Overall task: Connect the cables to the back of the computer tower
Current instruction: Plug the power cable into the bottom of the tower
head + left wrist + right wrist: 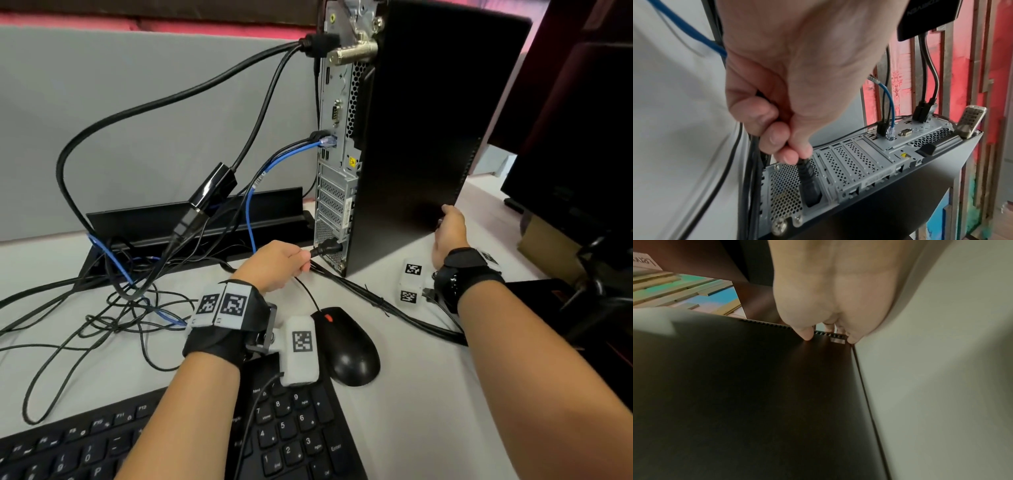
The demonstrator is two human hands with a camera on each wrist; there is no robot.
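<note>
The black computer tower stands upright on the white desk, its metal rear panel facing left. My left hand pinches the black power cable just behind its plug, which sits in the socket at the panel's bottom. A blue network cable and black cables are plugged in higher up. My right hand grips the tower's lower front corner, thumb on the side panel and fingers wrapped round the front edge.
A black mouse and a keyboard lie near me. Loose cables tangle at left by a black cable tray. A grey partition stands behind. A monitor and its stand are at right.
</note>
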